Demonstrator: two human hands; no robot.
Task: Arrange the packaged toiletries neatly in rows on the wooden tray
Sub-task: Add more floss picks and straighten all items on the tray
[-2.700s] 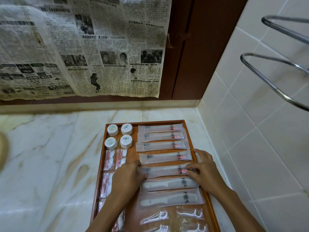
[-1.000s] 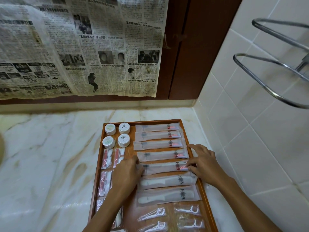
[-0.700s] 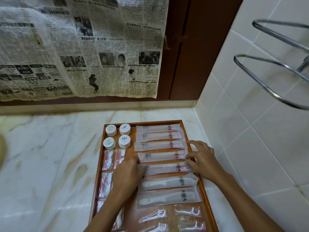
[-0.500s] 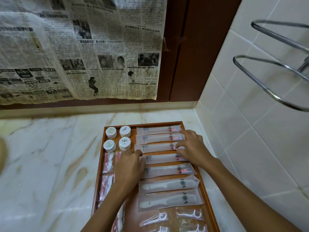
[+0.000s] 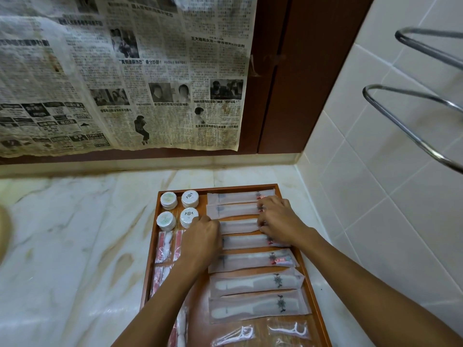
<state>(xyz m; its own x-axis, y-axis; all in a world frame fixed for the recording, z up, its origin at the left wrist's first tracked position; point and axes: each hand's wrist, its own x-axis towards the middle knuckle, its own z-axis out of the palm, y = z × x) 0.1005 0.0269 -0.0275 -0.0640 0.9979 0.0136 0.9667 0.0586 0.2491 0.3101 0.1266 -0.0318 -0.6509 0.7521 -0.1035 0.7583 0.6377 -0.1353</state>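
round tins [image 5: 179,210]: 4 | toothbrush packets [image 5: 239,197]: 5 | comb packets [image 5: 255,284]: 2
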